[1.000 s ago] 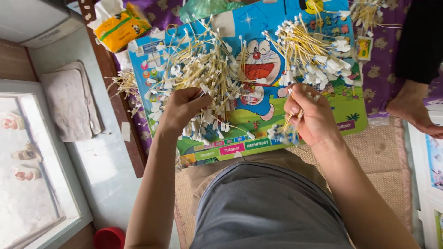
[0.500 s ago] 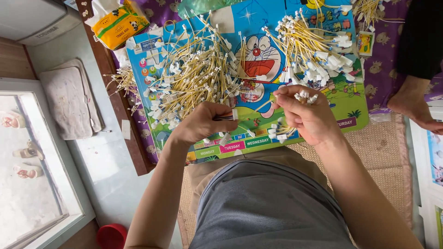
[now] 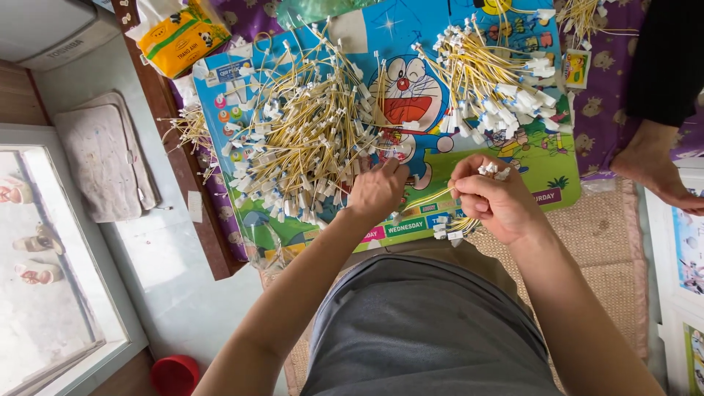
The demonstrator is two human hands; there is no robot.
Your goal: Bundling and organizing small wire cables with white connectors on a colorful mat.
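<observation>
Right hand grips a bundle of yellow wires; left hand pinches 1 from the loose pile. I fear tangled neighbours dragging out, or the bundle slipping.

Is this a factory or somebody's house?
Most likely a home, with piecework done on the floor. The wires lie in heaps on a cartoon board, not a workbench. A woven mat and a folded towel lie on the floor, and sandals sit by the doorway.
</observation>
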